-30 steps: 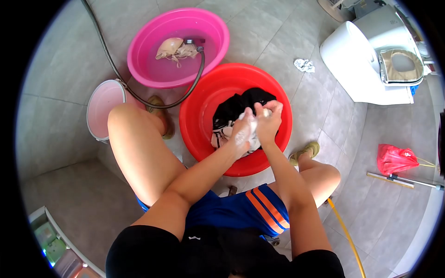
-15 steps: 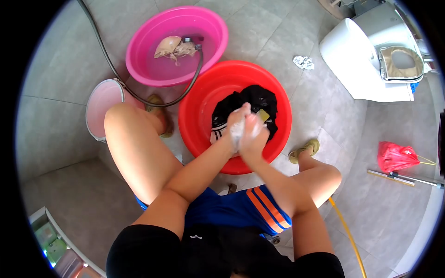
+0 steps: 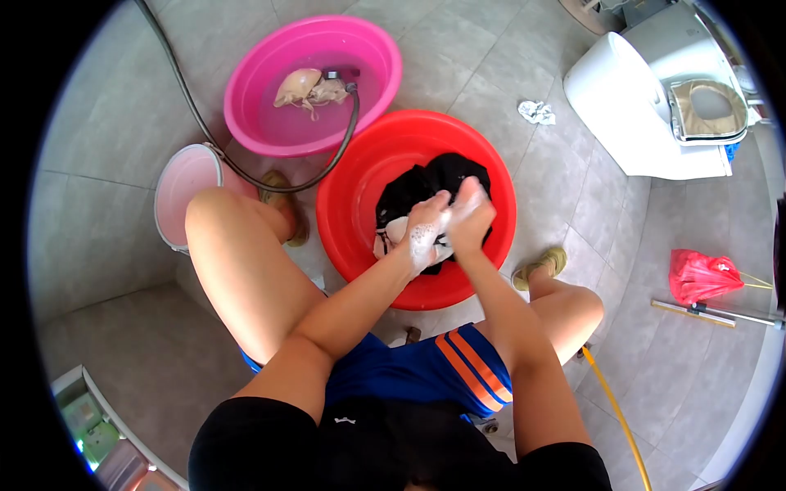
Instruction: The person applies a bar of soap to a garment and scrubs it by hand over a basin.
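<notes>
We have our left hand and right hand close together above the red tub, both slick with soap foam, which is thickest toward the left wrist. The left hand's fingers point toward the tub's far edge and look bent; the right hand is blurred and angled toward the left one. We cannot tell whether either hand grips anything between the palms.

Just beneath our hands, black clothing lies bunched inside the tub, nearer its right edge than its left. A white-and-pink fabric shows beside the left hand, partly hidden by it.

Past the tub's far left edge we see a magenta basin holding water, a beige garment with thin straps and a shower head. Its hose curves along the gap between basin and tub. Left of our tub stands a pale pink bucket.

On the tiled floor beyond the tub's right edge lies a crumpled white scrap; farther right are a white toilet, a red plastic bag and a squeegee.
</notes>
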The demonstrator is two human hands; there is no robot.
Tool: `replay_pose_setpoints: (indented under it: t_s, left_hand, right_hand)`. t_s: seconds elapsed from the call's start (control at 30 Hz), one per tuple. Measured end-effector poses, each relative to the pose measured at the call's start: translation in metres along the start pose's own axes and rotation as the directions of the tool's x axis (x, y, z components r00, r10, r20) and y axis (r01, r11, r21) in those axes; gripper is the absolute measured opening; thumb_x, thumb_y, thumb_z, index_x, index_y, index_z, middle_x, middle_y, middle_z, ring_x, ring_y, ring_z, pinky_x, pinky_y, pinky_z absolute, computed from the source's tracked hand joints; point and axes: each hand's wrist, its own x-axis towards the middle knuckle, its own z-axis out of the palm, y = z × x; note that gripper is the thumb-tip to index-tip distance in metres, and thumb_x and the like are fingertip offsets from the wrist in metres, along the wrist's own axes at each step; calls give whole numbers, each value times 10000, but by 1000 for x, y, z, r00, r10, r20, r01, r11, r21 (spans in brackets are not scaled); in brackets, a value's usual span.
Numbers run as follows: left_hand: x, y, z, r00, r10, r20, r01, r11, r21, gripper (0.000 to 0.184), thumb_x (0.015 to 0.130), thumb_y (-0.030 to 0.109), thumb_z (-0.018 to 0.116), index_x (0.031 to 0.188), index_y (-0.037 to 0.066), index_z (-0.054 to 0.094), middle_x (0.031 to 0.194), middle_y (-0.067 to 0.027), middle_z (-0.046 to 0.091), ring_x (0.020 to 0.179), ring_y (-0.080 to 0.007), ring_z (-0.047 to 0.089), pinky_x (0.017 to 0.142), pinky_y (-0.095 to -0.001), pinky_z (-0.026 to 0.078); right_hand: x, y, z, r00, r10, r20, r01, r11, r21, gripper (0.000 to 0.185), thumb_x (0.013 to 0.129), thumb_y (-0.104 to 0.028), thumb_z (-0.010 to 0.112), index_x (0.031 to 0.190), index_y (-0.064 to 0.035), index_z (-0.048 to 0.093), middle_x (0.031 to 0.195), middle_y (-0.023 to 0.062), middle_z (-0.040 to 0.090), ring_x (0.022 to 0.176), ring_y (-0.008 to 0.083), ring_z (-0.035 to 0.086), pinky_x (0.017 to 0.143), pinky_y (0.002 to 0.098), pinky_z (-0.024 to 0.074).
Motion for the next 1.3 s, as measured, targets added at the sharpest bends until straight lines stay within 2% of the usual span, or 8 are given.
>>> replay_pose_setpoints:
  t_s: [0.13,0.2,0.3,0.57,0.7,0.9,1.1,1.3]
  left_hand:
    - [1,18,-5,963,46,265,-163,884,439,318,834,377,621,877,75,530,638,-39,519,548,-172,541,475,-302,436]
    - [4,18,-4,801,429,417,-592,468,656,402,734,339,726,927,19,579,642,-57,553,681,-171,586,647,-294,471]
    - [1,49,-6,923,139,360,-345,-119,931,325,751,272,724,908,3,630,696,-91,605,712,-136,582,675,-304,465]
    - [13,57,-33,837,197,510,-255,966,46,377,874,371,614,998,16,581,904,-100,636,842,-209,619,781,-358,507]
    - [7,55,-13,976,12,219,57,950,-306,402,871,449,579,923,50,573,908,-113,627,838,-252,629,788,-424,516]
    - [67,8,-55,936,-261,235,347,793,-500,198,860,314,622,810,131,567,722,-52,610,608,-195,598,607,-351,535]
    - [51,-28,-20,972,206,-112,-214,974,-71,330,928,372,530,786,76,561,673,-13,543,547,-129,513,518,-281,428]
    - [47,3,-40,943,130,305,-49,964,-262,373,927,412,512,687,128,491,566,29,457,493,-120,466,475,-265,397]
  right_hand:
    - [27,5,-12,997,14,77,-24,991,128,421,956,-270,486,626,-7,490,526,101,469,475,192,421,482,348,351]
    - [41,1,-22,982,136,128,-162,960,227,448,945,-311,513,592,-35,510,529,18,482,508,102,434,483,295,361]
    - [54,1,-42,941,201,271,-306,845,438,224,871,-215,642,743,-51,559,677,31,577,641,119,543,609,256,439]
    - [35,43,-48,651,200,732,-215,974,-75,246,733,-49,695,957,-1,605,908,81,646,834,177,608,754,299,467]
    - [17,51,-17,949,4,314,-110,941,320,259,719,12,635,977,8,611,1024,100,634,989,220,582,877,305,431]
    - [-42,-62,-11,831,-478,286,420,875,242,229,633,-51,694,829,-29,577,882,119,607,907,301,548,799,375,449]
    - [5,-13,-2,964,262,-42,-255,959,126,325,775,-163,692,958,-54,446,729,128,536,609,214,531,576,357,445]
    - [-46,-64,-7,926,-280,255,280,959,39,215,771,-210,675,626,-74,592,700,137,588,679,291,602,621,378,463]
